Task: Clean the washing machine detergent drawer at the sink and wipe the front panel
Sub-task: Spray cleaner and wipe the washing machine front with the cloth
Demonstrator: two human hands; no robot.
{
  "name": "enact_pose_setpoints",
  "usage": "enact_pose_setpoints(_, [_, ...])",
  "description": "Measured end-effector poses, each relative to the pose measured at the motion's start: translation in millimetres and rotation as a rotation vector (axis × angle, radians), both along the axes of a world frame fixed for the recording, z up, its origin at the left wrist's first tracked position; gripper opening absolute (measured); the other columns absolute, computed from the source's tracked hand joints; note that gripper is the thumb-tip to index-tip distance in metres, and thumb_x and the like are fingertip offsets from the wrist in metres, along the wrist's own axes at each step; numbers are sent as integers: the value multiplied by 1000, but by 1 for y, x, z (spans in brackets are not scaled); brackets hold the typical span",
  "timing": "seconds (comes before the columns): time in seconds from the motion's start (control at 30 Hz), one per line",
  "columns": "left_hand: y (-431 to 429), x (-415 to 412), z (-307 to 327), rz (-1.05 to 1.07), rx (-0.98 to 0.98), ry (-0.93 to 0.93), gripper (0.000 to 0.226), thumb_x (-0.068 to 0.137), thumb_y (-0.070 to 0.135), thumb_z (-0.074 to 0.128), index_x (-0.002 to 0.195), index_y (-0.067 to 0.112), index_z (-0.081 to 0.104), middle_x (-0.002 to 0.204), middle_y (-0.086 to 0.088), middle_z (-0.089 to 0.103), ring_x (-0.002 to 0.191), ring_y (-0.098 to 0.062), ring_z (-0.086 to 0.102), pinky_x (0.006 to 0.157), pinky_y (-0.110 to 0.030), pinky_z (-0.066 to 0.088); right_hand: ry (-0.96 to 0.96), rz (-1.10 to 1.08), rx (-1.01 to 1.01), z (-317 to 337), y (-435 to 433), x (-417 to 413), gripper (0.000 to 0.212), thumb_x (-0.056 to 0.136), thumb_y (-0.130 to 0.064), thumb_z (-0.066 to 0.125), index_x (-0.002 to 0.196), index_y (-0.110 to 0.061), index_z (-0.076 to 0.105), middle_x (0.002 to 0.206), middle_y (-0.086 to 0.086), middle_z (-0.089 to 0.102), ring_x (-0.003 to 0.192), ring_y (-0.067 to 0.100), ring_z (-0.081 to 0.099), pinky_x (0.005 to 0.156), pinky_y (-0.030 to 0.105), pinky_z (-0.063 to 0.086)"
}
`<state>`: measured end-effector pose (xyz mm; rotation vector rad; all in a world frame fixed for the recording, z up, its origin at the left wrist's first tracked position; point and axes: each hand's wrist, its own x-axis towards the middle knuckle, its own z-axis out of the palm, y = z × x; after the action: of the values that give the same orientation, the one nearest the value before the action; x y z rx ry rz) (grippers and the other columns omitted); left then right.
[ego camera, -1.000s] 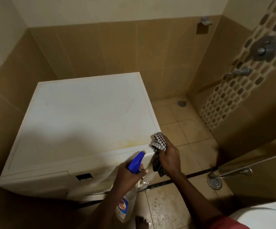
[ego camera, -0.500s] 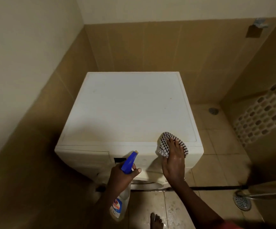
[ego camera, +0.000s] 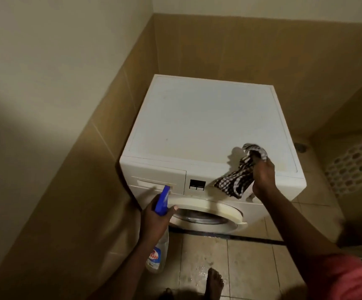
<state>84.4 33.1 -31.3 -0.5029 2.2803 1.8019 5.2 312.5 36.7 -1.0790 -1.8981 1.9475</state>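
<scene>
A white front-loading washing machine [ego camera: 206, 120] stands in the tiled corner. Its detergent drawer [ego camera: 154, 180] sits closed at the left of the front panel [ego camera: 210, 182], beside a small dark display [ego camera: 197, 184]. My left hand [ego camera: 154, 219] grips a clear spray bottle [ego camera: 157, 254] with a blue trigger head, its nozzle pointing at the drawer front. My right hand [ego camera: 262, 176] holds a black-and-white checked cloth [ego camera: 236, 180], which hangs against the panel's right half. The round door [ego camera: 206, 213] is below.
Tan tiled walls close in on the left and behind the machine. The floor tiles [ego camera: 219, 260] in front look wet, and my bare foot [ego camera: 213, 282] stands there. A floor drain [ego camera: 300, 146] and a mosaic wall strip [ego camera: 357, 161] lie to the right.
The view has swung left and back, so the machine's front now shows. My right hand has lifted the cloth off the top edge; it now hangs over the front panel. The bottle stays in my left hand.
</scene>
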Motion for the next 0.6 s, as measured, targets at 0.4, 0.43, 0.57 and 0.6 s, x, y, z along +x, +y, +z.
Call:
enact_pose_setpoints(0.4, [-29, -14, 5, 244, -120, 102, 25, 82, 21, 77, 88, 25, 53, 75, 11, 58, 69, -3, 57, 59, -8, 44, 149, 600, 1031, -44, -63, -1, 61, 79, -36, 40, 126, 0, 55, 122, 19, 61, 115, 36, 53, 104, 50, 37])
enact_pose_setpoints(0.43, [-32, -16, 5, 243, -148, 139, 23, 82, 21, 77, 86, 23, 54, 72, 10, 58, 67, -3, 57, 58, -9, 43, 168, 570, 1060, -48, -64, -2, 60, 78, -34, 41, 125, 1, 55, 121, 20, 61, 114, 36, 52, 103, 50, 37])
enact_pose_setpoints(0.57, [-50, -35, -9, 211, -268, 304, 22, 80, 17, 78, 77, 12, 57, 58, 3, 56, 55, -9, 56, 60, -13, 46, 281, 458, 1127, -55, -64, 2, 49, 77, -20, 46, 121, -1, 58, 115, 21, 63, 107, 33, 50, 94, 47, 43])
enact_pose_setpoints(0.6, [-53, -40, -13, 211, -275, 338, 24, 79, 16, 79, 73, 14, 56, 56, 5, 55, 52, -8, 56, 58, -12, 47, 274, 438, 1130, -55, -64, 1, 49, 77, -24, 43, 119, -4, 59, 112, 19, 64, 105, 34, 52, 91, 45, 44])
